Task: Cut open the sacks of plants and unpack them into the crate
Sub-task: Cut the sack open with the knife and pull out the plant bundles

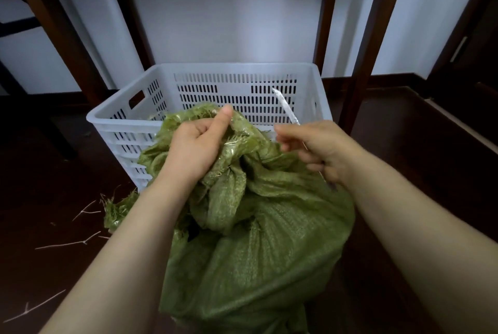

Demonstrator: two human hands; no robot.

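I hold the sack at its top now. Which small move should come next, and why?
Probably bring the thin pale tool in the right hand to the bunched neck of the green sack, just below the left hand. The left hand grips the frayed top, the neck looks gathered shut, and the white crate stands right behind.

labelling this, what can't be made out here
Head view:
- Contents of the green sack: covered by its own weave.
- Floor of the crate: blocked by the sack's neck and the left hand.
- The thin pale tool: blurred, grip buried in the right hand; type unclear.
- The sack's base: cut by the bottom edge.
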